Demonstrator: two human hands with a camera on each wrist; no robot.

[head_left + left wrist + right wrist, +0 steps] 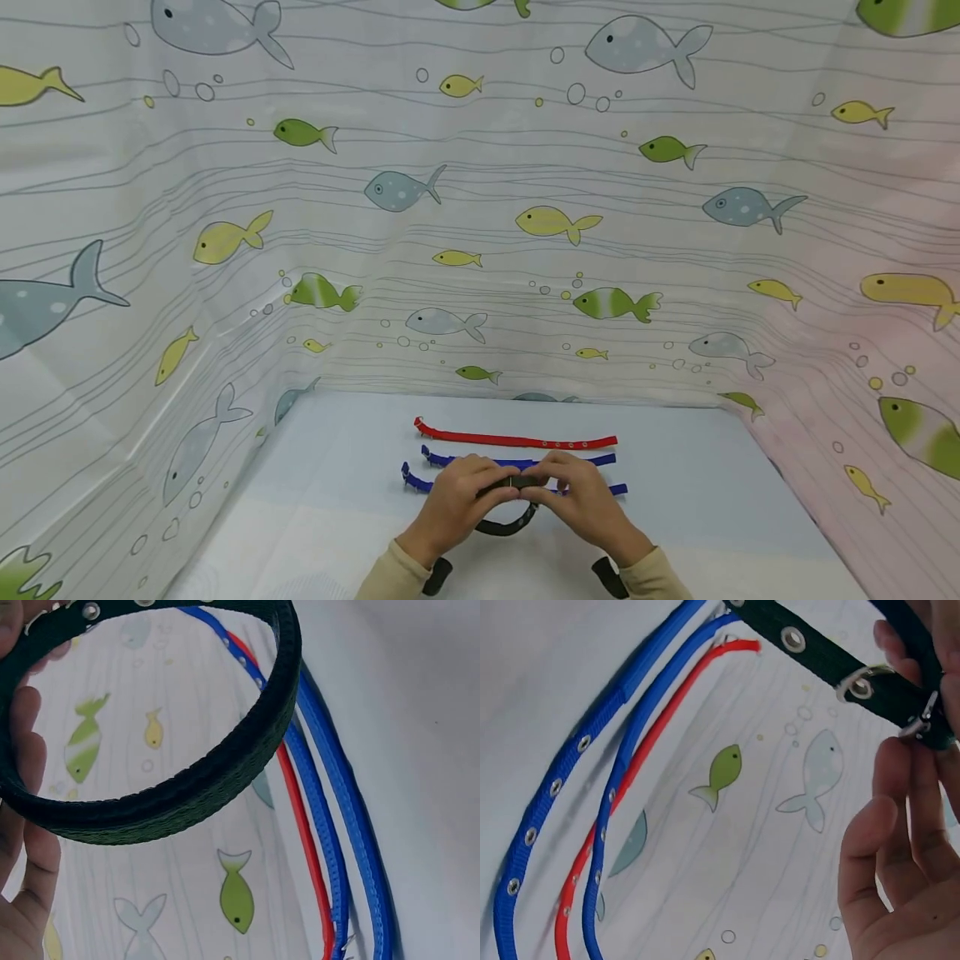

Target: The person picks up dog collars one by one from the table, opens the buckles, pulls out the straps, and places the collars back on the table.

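Observation:
A dark green collar (504, 527), bent into a loop, is held up over the table by both hands. At its left part, the left hand (459, 493) pinches the strap between thumb and fingers; the left wrist view shows the loop's padded band (176, 801) hanging beside the fingers (34, 754). The right hand (585, 497) grips the buckle end. In the right wrist view, a metal buckle (924, 720) and a D-ring (864, 684) sit close to the right fingertips. Metal eyelets dot the strap. Whether the strap is fastened cannot be told.
Behind the hands, a red collar (495, 438) and two blue collars (600, 459) lie stretched side by side on the white table (697, 483). A fish-patterned sheet (495, 292) encloses the table at the back and sides.

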